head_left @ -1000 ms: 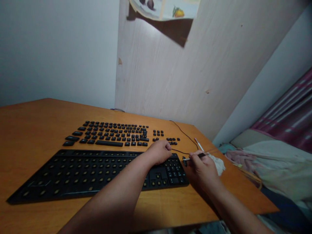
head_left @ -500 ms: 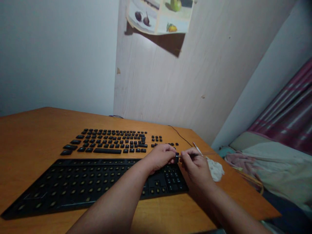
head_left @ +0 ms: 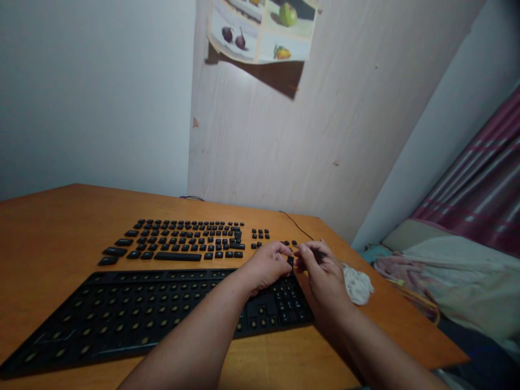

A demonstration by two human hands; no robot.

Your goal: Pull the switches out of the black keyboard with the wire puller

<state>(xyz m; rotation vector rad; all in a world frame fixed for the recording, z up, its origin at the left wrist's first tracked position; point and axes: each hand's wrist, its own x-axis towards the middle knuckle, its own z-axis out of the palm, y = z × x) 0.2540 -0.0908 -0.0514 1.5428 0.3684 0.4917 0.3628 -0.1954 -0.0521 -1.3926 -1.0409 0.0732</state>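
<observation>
A black keyboard (head_left: 162, 309) lies along the front of the wooden desk, most of its key positions bare and the number pad at its right end fitted with keys. Over the upper edge of that end, my left hand (head_left: 268, 265) is closed, pinching a small black keycap (head_left: 290, 261). Close beside it my right hand (head_left: 325, 273) is closed around a slim dark tool (head_left: 320, 254); its kind is not clear, as the fingers cover much of it. The fingertips of both hands nearly meet. Loose black keycaps (head_left: 184, 241) lie in rows behind the keyboard.
Crumpled white tissue (head_left: 357, 284) lies right of my right hand. A thin black cable (head_left: 296, 223) runs across the back of the desk (head_left: 60, 222). Painted fruit pictures (head_left: 262, 32) hang on the wall. Bedding (head_left: 455, 271) is beyond the desk's right edge.
My left hand now pinches a keycap that was near my right hand's tool one second ago. My right hand has moved left, up to the left. The view has tilted up slightly.
</observation>
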